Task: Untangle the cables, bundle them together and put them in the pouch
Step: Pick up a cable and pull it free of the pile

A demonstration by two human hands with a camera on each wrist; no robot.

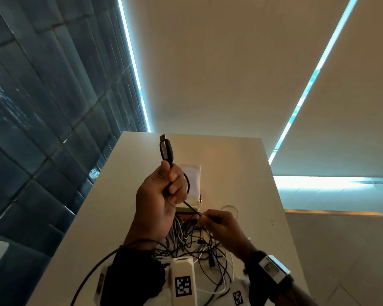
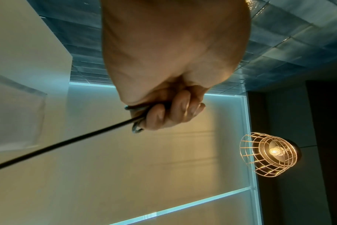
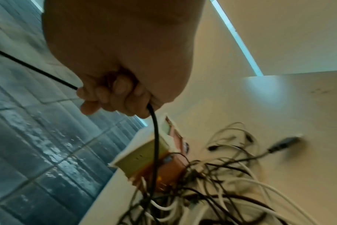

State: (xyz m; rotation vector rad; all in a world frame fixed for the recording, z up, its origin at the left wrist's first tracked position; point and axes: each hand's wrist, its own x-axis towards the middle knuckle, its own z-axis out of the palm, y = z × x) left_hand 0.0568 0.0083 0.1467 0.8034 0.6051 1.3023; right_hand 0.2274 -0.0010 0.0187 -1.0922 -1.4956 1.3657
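My left hand (image 1: 170, 182) is raised above the table and grips a black cable (image 1: 191, 208) just below its USB plug (image 1: 165, 149), which points up. A short loop of the cable curls beside the fist (image 2: 164, 112). The cable (image 2: 67, 141) runs taut down to my right hand (image 1: 206, 218), which pinches it in curled fingers (image 3: 113, 94). From there it (image 3: 155, 137) drops into a tangle of black and white cables (image 1: 197, 246) on the table. The pale pouch (image 1: 194, 175) lies behind my hands, its green and orange side (image 3: 140, 158) touching the tangle (image 3: 212, 182).
The white table (image 1: 241, 168) is narrow, with dark tiled floor past its left edge (image 1: 93, 186). A loose black plug (image 3: 283, 146) lies at the right of the tangle. A caged lamp (image 2: 267, 153) hangs overhead.
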